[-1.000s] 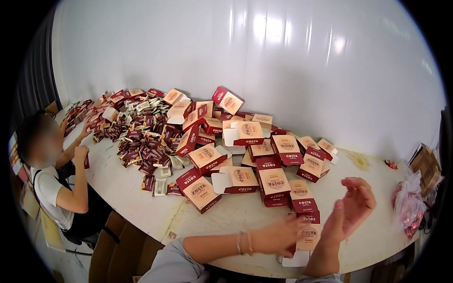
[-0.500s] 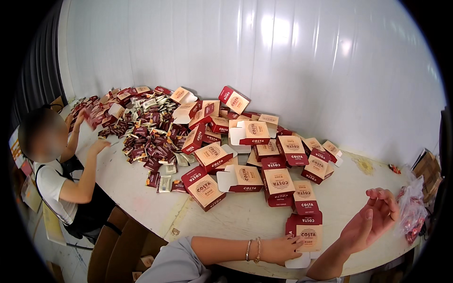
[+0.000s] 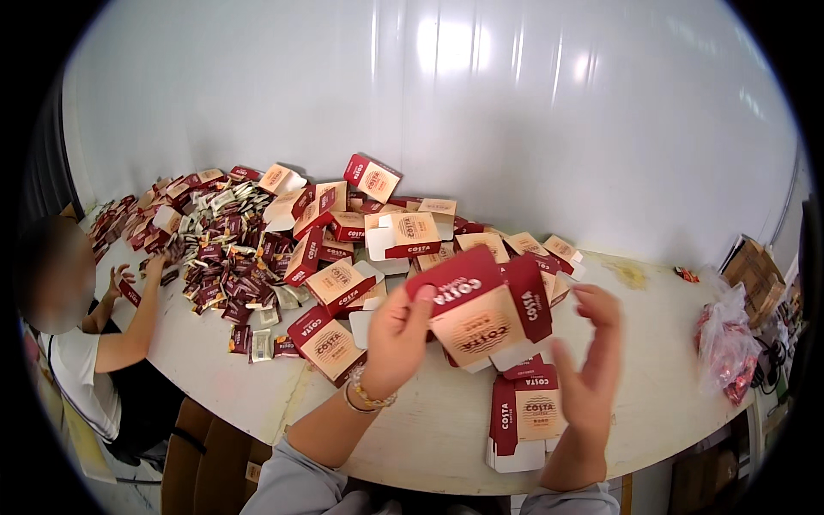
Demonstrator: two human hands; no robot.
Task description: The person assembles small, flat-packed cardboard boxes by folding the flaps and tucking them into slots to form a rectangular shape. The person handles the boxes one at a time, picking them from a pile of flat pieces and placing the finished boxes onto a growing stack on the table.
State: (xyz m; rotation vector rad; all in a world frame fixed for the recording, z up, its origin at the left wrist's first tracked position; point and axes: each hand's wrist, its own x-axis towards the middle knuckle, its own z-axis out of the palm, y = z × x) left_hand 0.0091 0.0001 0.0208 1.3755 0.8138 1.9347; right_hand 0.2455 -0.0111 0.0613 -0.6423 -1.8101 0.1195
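Raised above the table is a dark red and cream carton, gripped at its left edge by my left hand, the thumb lying on its red panel. A red side panel and a white flap show at its right and lower edges. My right hand is open just right of the carton, its fingers curved and apart from the thumb, with nothing in it. Below, near the table's front edge, lies a stack of flattened cartons of the same kind. My right forearm partly overlaps that stack's right side.
Beyond my hands spreads a heap of formed cartons, with small red and cream packets to its left. A co-worker sits at the left, hands at the packets. A clear plastic bag and brown cardboard are at the right.
My left hand has risen from the front stack with a carton in it. My right hand has come left beside it. The view has shifted, and the co-worker's hands are lower and closer together.
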